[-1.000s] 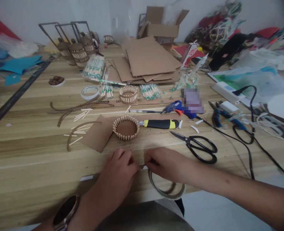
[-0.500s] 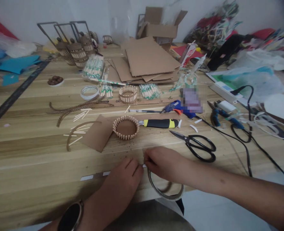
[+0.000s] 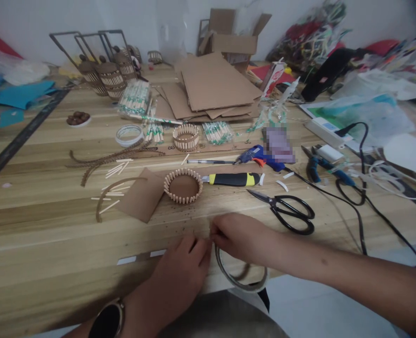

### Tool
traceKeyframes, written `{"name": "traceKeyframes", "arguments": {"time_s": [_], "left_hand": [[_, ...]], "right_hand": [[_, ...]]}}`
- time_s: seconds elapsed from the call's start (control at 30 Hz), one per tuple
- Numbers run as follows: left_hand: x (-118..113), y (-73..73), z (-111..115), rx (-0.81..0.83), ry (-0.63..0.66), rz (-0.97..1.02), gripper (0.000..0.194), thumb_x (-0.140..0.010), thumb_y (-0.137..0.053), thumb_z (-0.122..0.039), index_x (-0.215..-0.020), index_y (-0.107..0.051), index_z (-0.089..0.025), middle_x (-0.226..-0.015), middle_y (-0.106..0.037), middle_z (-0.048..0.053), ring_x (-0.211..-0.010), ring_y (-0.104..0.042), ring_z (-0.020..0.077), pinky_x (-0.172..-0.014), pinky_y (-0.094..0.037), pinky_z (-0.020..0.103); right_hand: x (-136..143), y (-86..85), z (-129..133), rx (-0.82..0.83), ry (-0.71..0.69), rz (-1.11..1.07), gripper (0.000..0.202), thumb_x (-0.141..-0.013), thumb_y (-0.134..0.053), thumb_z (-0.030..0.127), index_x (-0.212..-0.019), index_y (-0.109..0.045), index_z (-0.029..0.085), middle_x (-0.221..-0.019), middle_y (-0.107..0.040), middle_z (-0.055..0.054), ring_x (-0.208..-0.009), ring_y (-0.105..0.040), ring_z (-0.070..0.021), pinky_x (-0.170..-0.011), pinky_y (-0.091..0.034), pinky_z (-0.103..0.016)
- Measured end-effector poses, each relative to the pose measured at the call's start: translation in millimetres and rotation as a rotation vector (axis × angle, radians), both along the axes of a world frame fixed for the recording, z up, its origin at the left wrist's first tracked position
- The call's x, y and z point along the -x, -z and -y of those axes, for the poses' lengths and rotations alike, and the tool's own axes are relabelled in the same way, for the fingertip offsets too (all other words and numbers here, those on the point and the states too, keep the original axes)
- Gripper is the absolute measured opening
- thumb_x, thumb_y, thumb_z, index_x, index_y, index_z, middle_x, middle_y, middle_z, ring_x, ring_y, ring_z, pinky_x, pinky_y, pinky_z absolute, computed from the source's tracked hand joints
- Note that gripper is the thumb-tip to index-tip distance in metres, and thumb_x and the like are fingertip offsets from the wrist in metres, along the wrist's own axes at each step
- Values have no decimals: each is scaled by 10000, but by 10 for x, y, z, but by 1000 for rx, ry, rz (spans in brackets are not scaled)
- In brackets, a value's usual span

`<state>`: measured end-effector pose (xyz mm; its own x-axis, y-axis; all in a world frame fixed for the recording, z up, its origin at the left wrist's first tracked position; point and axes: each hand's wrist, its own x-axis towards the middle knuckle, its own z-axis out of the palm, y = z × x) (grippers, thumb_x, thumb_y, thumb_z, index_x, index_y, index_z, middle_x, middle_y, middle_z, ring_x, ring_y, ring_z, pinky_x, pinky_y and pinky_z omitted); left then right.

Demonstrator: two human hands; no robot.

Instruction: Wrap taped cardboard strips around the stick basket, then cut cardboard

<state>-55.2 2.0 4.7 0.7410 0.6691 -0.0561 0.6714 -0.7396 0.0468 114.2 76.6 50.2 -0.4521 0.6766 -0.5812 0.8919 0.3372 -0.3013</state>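
- Lower left of centre, I see one strip flat on the table.
- My left hand presses the strip's end, fingers flat.
- My right hand pinches one tape roll.
- Mid-frame: two stick rings, one pair of scissors.

scissors right of stick ring, behind tape roll

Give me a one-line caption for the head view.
Two hands pull tape along a cluttered wooden table's edge.
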Motion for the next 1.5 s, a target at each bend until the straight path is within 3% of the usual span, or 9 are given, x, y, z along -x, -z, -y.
{"name": "traceKeyframes", "arguments": {"time_s": [0.3,0.63,0.9,1.3,1.5], "left_hand": [[-26,-42,-5,23,23,-44,312,-897,-564,-53,-1196,-646,-89,-1044,-690,124,-910,-643,254,-711,-578,352],[-8,-25,4,11,27,-37,350,-901,-573,-62,-1248,-614,-83,-1055,-685,122,-918,-638,250,-717,-568,350],[3,0,13,16,24,-49,338,-926,-520,-54,-1252,-603,-93,-1071,-678,131,-951,-630,248,-735,-561,345],[1,-11,25,-9,2,-31,426,-921,-528,-58,-1346,-531,-68,-1060,-698,131,-946,-650,248,-790,-564,357],[-64,-25,-1,32,-27,-55,412,-919,-521,-42,-1330,-533,-72,-995,-686,110,-916,-638,245,-737,-559,348]], "right_hand": [[-238,-81,-108,158,104,-97,232,-871,-557,185,-686,-697,176,-600,-615,11,-535,-481,-112,-524,-274,-255],[-277,-21,-160,215,125,-14,197,-819,-564,211,-720,-729,167,-593,-645,-2,-541,-536,-124,-495,-318,-242],[-251,-27,-130,83,79,21,163,-785,-591,198,-682,-717,186,-566,-581,9,-520,-455,-111,-505,-263,-253],[-193,-48,-130,38,44,103,189,-798,-579,220,-664,-707,180,-550,-524,3,-527,-411,-124,-511,-238,-269],[-206,-18,-123,6,41,95,201,-810,-586,256,-681,-722,182,-594,-582,-22,-551,-466,-137,-509,-240,-274]]}}
